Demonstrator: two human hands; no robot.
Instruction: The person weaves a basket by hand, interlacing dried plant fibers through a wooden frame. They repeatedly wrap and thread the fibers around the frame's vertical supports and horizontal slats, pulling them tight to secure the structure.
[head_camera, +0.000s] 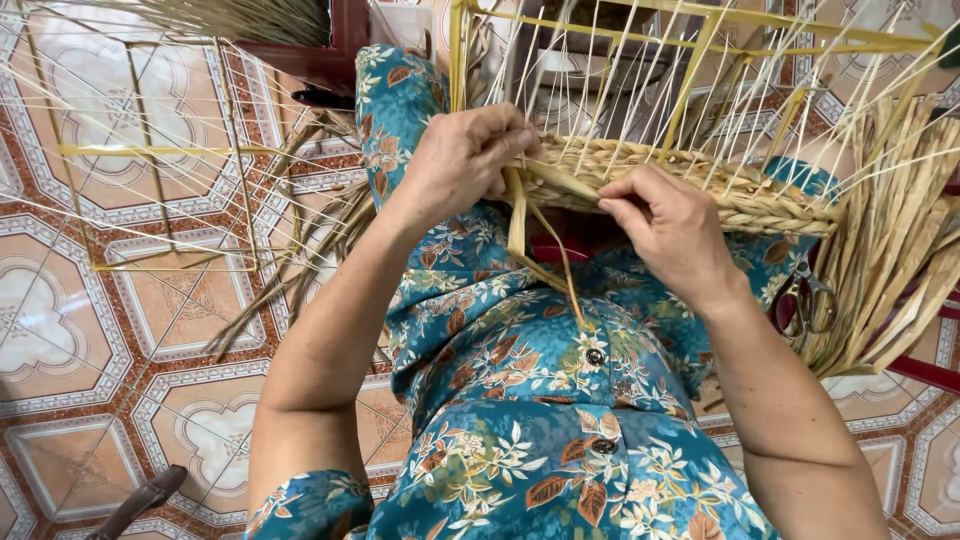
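A half-woven straw basket (700, 180) on a yellow wire frame (700, 40) rests against my lap, its upright strands fanning away from me. My left hand (465, 160) grips the woven rim at its left end, fingers curled over the braid. My right hand (670, 225) pinches the rim's lower edge near the middle, pressing a strand into the weave. Loose flat straw strands (540, 250) hang from between my hands down over my blue floral dress (530, 400).
A bundle of dried straw (890, 250) lies at my right, with scissors (810, 300) beside it. A second yellow wire frame with strung strands (150, 150) stands on the patterned tile floor (90, 340) at left. More straw (300, 250) lies by my left knee.
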